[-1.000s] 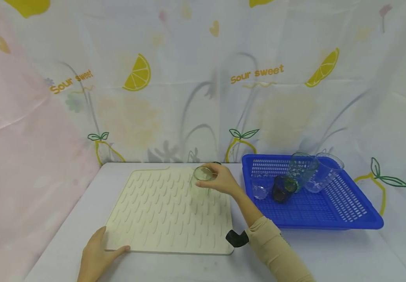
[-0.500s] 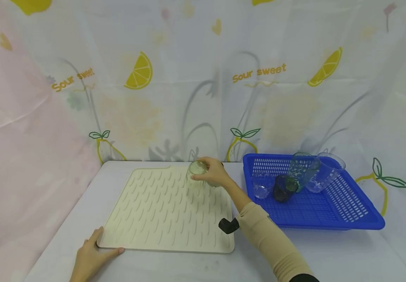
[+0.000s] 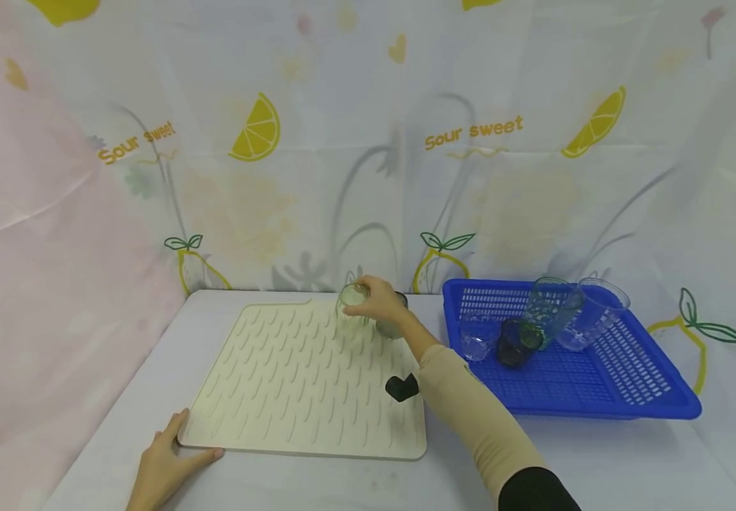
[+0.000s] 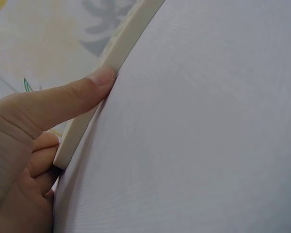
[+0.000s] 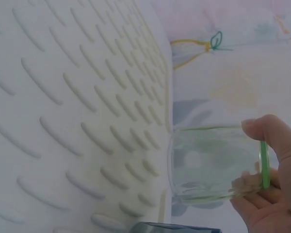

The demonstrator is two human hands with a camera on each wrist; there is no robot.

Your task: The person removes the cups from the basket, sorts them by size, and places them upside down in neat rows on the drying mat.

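My right hand (image 3: 378, 301) holds a green-tinted drinking glass (image 3: 353, 292) by its upper end, over the far part of a cream ridged mat (image 3: 297, 383). In the right wrist view, the thumb and fingers reach round the green end of the glass (image 5: 213, 162), whose other end stands right at the mat surface. Just right of it, partly hidden by the hand, is a darker grey glass (image 3: 388, 329) on the mat. My left hand (image 3: 162, 463) rests at the mat's near left corner, thumb along the front edge, fingers at the left side.
A blue plastic basket (image 3: 572, 411) stands to the right with several glasses: a small clear one (image 3: 476, 339), a dark one (image 3: 512, 351), a tall green-blue one (image 3: 548, 312) and a wide clear one (image 3: 588, 316). A lemon-printed cloth (image 3: 316, 191) hangs behind the table.
My right hand has carried the green-tinted glass a little farther back and left, uncovering more of the grey glass. The left hand and the mat's near left corner shifted slightly left.
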